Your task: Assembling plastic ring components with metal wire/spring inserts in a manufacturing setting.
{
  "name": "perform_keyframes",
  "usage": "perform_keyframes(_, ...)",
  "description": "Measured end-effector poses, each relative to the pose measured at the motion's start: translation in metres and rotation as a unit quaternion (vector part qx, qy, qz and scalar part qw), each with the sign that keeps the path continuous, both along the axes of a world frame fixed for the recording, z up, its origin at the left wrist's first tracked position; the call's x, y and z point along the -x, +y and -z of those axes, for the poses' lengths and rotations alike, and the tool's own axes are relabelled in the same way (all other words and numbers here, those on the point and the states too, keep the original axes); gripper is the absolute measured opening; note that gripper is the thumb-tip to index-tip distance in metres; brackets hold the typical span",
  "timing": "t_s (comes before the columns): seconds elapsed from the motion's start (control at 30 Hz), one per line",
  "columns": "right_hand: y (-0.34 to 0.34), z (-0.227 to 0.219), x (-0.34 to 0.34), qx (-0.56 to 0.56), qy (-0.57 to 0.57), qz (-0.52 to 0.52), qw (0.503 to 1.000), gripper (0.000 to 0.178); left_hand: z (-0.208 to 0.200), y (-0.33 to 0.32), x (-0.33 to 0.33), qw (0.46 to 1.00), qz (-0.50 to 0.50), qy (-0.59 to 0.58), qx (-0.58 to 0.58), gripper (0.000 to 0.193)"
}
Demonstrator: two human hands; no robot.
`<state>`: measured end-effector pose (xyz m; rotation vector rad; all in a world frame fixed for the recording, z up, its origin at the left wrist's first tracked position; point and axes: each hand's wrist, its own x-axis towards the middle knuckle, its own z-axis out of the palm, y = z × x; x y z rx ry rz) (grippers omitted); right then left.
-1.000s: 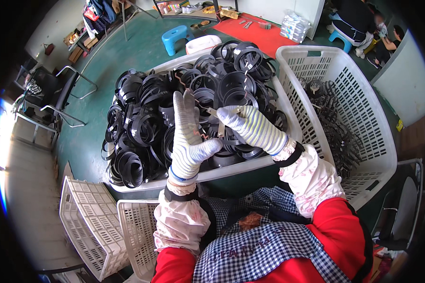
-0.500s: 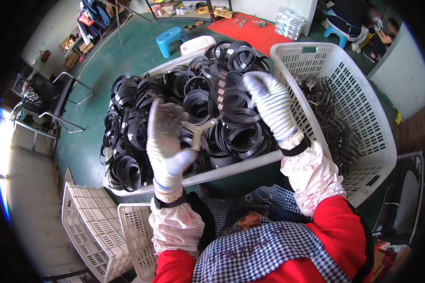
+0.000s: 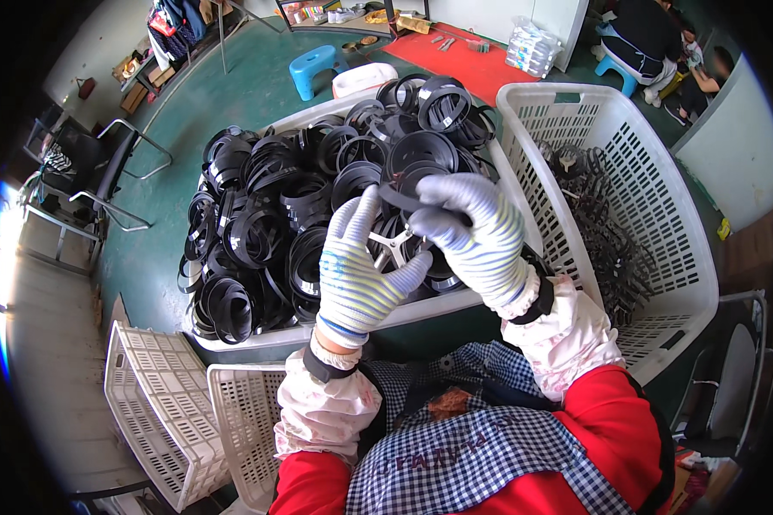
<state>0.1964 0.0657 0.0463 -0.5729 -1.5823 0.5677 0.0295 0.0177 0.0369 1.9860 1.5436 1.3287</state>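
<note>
Both my hands wear striped knit gloves and meet above a heap of black rings [image 3: 258,232]. My left hand [image 3: 352,279] is closed around a silvery three-armed metal bracket [image 3: 394,247], its thumb toward the right hand. Close beside it, my right hand [image 3: 481,236] pinches a black ring [image 3: 397,198] at its edge. That ring lies just above the bracket; whether the two touch, I cannot tell. The right fingers cover part of the ring.
The heap fills a large white tub [image 3: 455,302]. To its right stands a tall white slotted basket [image 3: 541,163] with dark tangled pieces inside. White crates [image 3: 159,403] sit at lower left. Behind are a blue stool [image 3: 312,67] and, far right, people [image 3: 640,39].
My left hand has moved right with the metal bracket. My right hand has come down and left to meet it and now grips a black ring. A copper-striped strip no longer shows.
</note>
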Motion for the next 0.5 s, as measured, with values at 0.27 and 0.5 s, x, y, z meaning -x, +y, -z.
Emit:
perform_keyframes(0.27, 0.003, -0.007, 0.004, -0.054, -0.135, -0.051, 0.988, 0.051, 0.002, 0.004, 0.011, 0.998, 0.028, -0.004, -0.05, 0.078)
perform_keyframes(0.5, 0.031, 0.007, -0.023, 0.057, -0.139, -0.172, 0.974, 0.082, 0.002, 0.001, 0.032, 0.881, 0.099, -0.447, 0.122, 0.065)
